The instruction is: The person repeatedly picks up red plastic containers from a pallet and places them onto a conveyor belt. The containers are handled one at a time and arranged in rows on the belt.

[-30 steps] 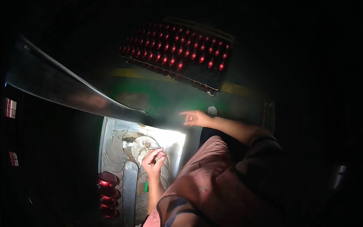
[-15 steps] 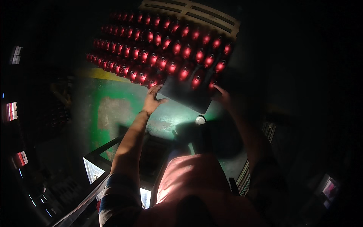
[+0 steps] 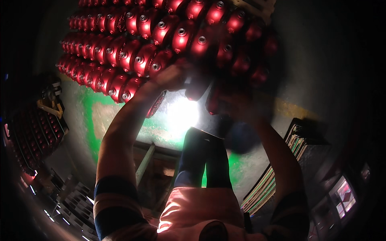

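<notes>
Looking down past a pink apron [image 3: 201, 205], a person reaches forward with two bare hands toward close-set rows of glossy red domed housings [image 3: 181, 37], which stand on edge, most with a silvery ring-shaped fitting at the centre. The left hand [image 3: 172, 77] is at the near edge of the rows, just above a tilted red disc-shaped housing [image 3: 156, 106]. The right hand [image 3: 237, 105], in deep shadow, is just beside a dark red housing [image 3: 212, 103]. Blur and darkness hide the fingertips, so whether either set of fingers is apart, together or clamped on a housing cannot be told. Between the hands, bright light glares on the floor [image 3: 183, 114]; a stack of thin boards [image 3: 267, 180] leans or lies to the right

The housings look stiff, probably metal or hard plastic, moderately light, and slick where the finish shines. Their coating would likely scratch if neighbours knocked together. Opposite sides of the rim seem the surest hold, leaving the central fitting free
</notes>
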Available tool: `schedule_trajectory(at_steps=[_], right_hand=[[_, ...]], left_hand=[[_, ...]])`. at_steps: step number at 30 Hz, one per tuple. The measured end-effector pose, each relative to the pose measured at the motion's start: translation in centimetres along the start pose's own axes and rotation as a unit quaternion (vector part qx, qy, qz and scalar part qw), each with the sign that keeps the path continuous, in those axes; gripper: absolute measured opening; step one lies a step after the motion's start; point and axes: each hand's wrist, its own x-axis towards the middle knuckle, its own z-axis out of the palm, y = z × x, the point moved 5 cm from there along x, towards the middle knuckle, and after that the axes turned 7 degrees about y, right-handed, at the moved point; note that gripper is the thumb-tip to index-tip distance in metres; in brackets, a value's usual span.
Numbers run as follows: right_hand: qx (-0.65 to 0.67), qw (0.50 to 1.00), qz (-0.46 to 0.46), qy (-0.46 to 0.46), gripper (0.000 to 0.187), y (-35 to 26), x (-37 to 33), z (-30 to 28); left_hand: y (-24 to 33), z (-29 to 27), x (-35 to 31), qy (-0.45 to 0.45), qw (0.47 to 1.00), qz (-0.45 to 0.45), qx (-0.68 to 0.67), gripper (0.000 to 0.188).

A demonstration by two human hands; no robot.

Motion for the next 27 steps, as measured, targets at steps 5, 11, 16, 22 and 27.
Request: schedule_trajectory(at_steps=[5,11,16,22,27], right_hand=[[-0.028,0.998,-0.023,0.058,0.04,-1.0,2.3,1.1],[0.023,0.98,0.145,-0.134,0.045,-2.1,-0.1,1.1],[0.667,0.676,0.309,0.051,0.015,-13.6,-6.4,-5.2],[0.107,0.982,-0.098,0.12,0.025,-37.7,-23.1,-18.5],[0.094,0.989,-0.102,0.058,0.02,-49.0,-41.9,-17.1]], left_hand=[[3.9,-0.8,1.6,-0.046,0.928,0.233,0.287,0.031],[6.3,-0.8,0.8,0.113,0.891,0.224,0.378,0.044],[13.9,-2.5,-3.9,0.114,0.98,0.114,0.116,0.013],[41.1,-8.3,-18.9,0.167,0.975,-0.074,-0.129,0.008],[63.6,-3.1,-38.0,0.321,0.947,0.025,0.015,0.024]])
